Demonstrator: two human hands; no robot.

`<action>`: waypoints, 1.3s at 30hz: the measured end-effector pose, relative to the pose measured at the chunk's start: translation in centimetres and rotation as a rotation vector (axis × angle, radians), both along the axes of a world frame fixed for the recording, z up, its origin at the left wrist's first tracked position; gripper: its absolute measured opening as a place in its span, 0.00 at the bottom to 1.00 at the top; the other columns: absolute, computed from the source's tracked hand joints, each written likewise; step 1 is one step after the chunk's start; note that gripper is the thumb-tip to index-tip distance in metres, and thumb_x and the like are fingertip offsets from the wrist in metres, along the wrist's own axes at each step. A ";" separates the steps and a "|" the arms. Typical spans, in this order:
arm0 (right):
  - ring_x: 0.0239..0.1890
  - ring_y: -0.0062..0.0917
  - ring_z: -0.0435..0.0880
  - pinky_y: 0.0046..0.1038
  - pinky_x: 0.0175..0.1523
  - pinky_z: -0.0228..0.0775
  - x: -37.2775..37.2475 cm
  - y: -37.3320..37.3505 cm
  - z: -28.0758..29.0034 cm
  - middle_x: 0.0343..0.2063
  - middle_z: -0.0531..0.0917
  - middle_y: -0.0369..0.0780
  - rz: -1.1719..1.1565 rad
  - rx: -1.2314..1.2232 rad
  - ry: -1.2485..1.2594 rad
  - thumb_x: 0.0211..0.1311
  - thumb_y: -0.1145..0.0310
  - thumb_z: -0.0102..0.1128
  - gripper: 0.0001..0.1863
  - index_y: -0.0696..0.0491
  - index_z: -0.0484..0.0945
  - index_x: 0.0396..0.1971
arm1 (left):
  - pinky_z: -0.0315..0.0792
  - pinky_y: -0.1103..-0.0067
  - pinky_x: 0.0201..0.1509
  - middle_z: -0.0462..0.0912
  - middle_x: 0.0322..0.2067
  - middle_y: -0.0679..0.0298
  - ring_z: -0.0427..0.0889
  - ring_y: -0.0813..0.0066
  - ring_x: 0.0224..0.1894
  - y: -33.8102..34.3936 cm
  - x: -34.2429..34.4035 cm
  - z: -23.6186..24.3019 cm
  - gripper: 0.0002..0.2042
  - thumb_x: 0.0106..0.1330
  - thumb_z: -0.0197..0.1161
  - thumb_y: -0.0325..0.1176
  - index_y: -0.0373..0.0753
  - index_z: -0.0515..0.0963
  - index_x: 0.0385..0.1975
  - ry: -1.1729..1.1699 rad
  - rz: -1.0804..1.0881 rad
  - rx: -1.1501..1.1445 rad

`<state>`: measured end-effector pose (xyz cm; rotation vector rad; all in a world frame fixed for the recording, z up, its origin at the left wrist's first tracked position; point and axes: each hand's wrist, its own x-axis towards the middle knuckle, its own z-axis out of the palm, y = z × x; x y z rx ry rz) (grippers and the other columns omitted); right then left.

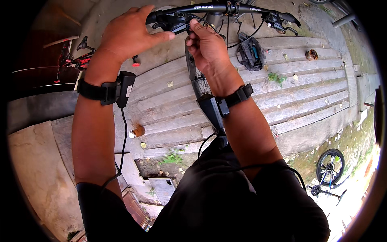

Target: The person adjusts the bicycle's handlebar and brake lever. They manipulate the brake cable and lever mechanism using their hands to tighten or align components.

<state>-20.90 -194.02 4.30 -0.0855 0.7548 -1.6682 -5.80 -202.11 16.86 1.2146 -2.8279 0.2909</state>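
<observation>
A black bicycle handlebar [209,8] crosses the top of the head view. My left hand [123,34] closes around its left end, covering the grip, with the thumb stretched toward the lever. Next to it is a black brake and shift lever unit [176,23]. At the inner end of that unit, my right hand [209,46] pinches with thumb and fingers; what lies between the fingertips is hidden. A thin black cable [207,23] curves away beside them. On the bar's right side sits another lever unit [278,22]. The bicycle's front parts are partly behind my right forearm.
An open dark bag [250,52] lies on the concrete steps [302,86]. A rusty can [311,55] stands farther right, and a brown jar [137,132] lies at left. A red bicycle [74,60] is far left; a bicycle wheel [330,165] shows lower right. Wires run from my wrist straps.
</observation>
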 end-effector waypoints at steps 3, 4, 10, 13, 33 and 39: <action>0.20 0.19 0.78 0.21 0.24 0.64 -0.2 0.1 0.4 0.21 0.79 0.32 -0.010 0.034 0.005 0.66 0.62 0.72 0.15 0.48 0.75 0.25 | 0.78 0.66 0.52 0.84 0.47 0.49 0.86 0.52 0.49 -0.1 -0.8 0.0 0.41 0.57 0.71 0.64 0.37 0.76 0.62 -0.003 -0.027 0.039; 0.20 0.19 0.77 0.21 0.24 0.63 -0.4 0.0 0.4 0.21 0.79 0.32 -0.007 0.035 0.013 0.66 0.62 0.72 0.14 0.49 0.75 0.25 | 0.79 0.65 0.51 0.84 0.45 0.49 0.86 0.53 0.48 0.1 -1.7 0.1 0.40 0.57 0.71 0.63 0.37 0.76 0.62 0.000 -0.013 0.089; 0.20 0.19 0.77 0.21 0.23 0.62 -0.5 0.6 0.6 0.22 0.79 0.33 0.021 0.058 0.015 0.67 0.61 0.71 0.14 0.49 0.75 0.27 | 0.78 0.67 0.43 0.82 0.39 0.52 0.86 0.58 0.37 -0.6 -3.1 -2.5 0.31 0.62 0.71 0.56 0.39 0.78 0.58 0.067 -0.105 0.118; 0.20 0.19 0.77 0.21 0.24 0.63 -0.5 0.8 0.3 0.23 0.79 0.32 0.021 0.025 -0.009 0.69 0.61 0.69 0.13 0.49 0.76 0.27 | 0.78 0.69 0.43 0.82 0.40 0.53 0.85 0.60 0.39 -0.6 -3.6 -2.6 0.29 0.64 0.70 0.53 0.38 0.78 0.57 0.112 -0.059 0.239; 0.27 0.19 0.81 0.22 0.32 0.69 -0.5 0.6 -1.4 0.28 0.82 0.32 0.091 -0.162 -0.065 0.72 0.60 0.65 0.10 0.49 0.80 0.33 | 0.77 0.75 0.50 0.81 0.50 0.52 0.84 0.67 0.46 -1.6 -3.1 -3.0 0.36 0.65 0.70 0.53 0.29 0.73 0.64 0.262 -0.056 0.370; 0.19 0.18 0.76 0.22 0.24 0.65 -0.1 0.0 -0.8 0.22 0.79 0.33 0.012 -0.065 0.022 0.70 0.59 0.68 0.14 0.52 0.77 0.29 | 0.76 0.76 0.51 0.81 0.50 0.52 0.83 0.67 0.47 -1.3 -3.4 -2.7 0.35 0.66 0.70 0.52 0.28 0.73 0.63 0.243 -0.034 0.396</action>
